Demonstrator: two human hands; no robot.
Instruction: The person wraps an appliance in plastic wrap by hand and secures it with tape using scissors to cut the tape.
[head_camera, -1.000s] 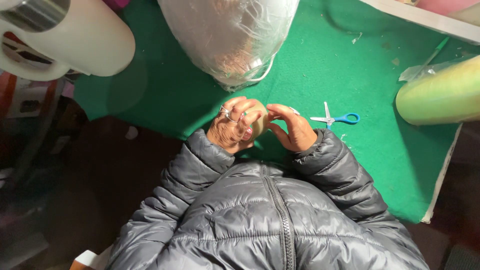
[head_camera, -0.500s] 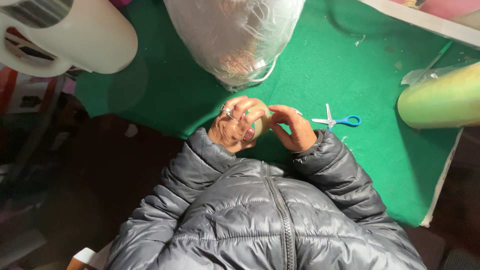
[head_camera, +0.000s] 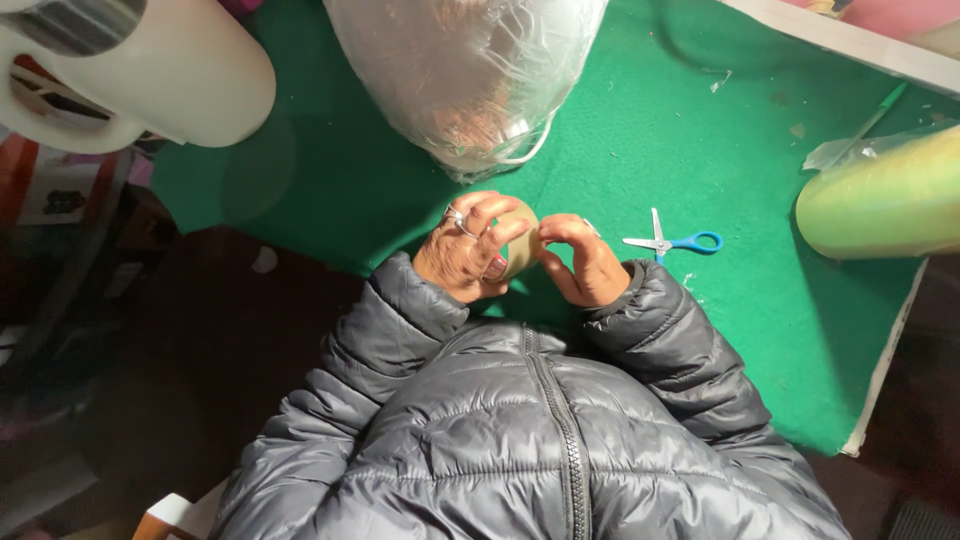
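My left hand (head_camera: 462, 252), with rings on two fingers, is wrapped around a pale tan roll of tape (head_camera: 522, 248) held just above the green felt table (head_camera: 640, 150). My right hand (head_camera: 587, 260) sits against the roll's right side, its fingertips curled onto the edge of the roll. Both sleeves are of a grey puffer jacket. Most of the roll is hidden by the fingers.
A big bundle wrapped in clear plastic film (head_camera: 470, 70) stands just beyond the hands. Small blue-handled scissors (head_camera: 672, 242) lie to the right. A yellow-green film roll (head_camera: 885, 195) is at the right edge, a white roll (head_camera: 150, 75) at the upper left.
My right hand's fingers have curled in closer onto the roll. The left hand keeps its grip; the roll stays in place.
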